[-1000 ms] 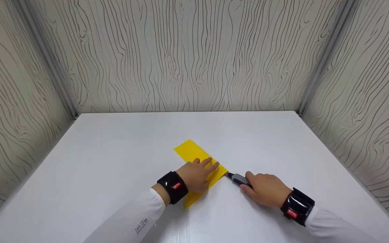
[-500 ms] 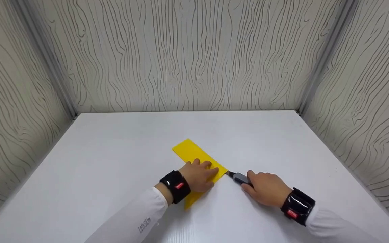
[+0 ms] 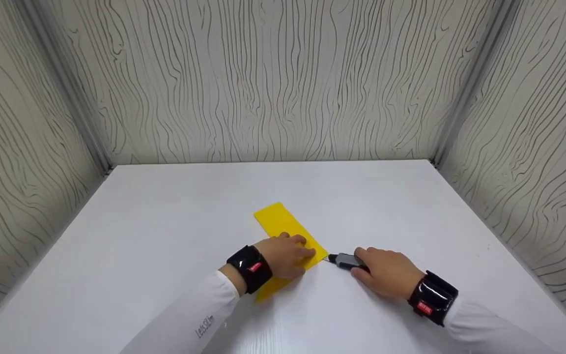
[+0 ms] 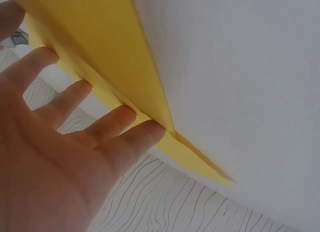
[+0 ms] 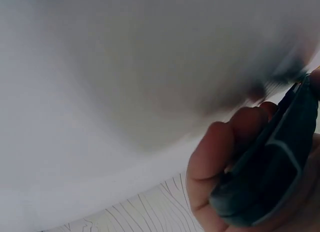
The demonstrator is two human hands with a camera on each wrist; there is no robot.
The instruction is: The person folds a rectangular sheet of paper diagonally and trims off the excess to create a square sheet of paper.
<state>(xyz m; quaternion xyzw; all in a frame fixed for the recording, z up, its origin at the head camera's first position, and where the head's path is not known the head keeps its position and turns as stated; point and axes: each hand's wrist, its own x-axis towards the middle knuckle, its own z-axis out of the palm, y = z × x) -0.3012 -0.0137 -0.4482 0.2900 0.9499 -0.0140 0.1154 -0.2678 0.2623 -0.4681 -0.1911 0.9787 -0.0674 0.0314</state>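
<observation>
A folded yellow sheet, seemingly paper (image 3: 283,219), lies slantwise on the white table in the head view. My left hand (image 3: 283,255) rests on it with spread fingers, hiding its middle. In the left wrist view, the extended fingers (image 4: 117,119) touch the yellow sheet (image 4: 107,37) along a crease, and one flap stands up off the table. My right hand (image 3: 391,271) grips a grey and black utility knife (image 3: 347,260), its thin blade at the sheet's right corner. The right wrist view shows the knife's dark handle (image 5: 265,177) inside curled fingers; its front is blurred.
The white table (image 3: 175,206) runs back to a wood-grain patterned wall (image 3: 263,83). Similar panels (image 3: 533,147) rise at both sides, with grey metal posts (image 3: 474,83) in the corners. Black bands (image 3: 433,297) circle both wrists.
The yellow sheet has turned slightly, its near tip shifting left and its far end a little right. My left hand has moved slightly left with it. The knife's tip has shifted slightly left and down.
</observation>
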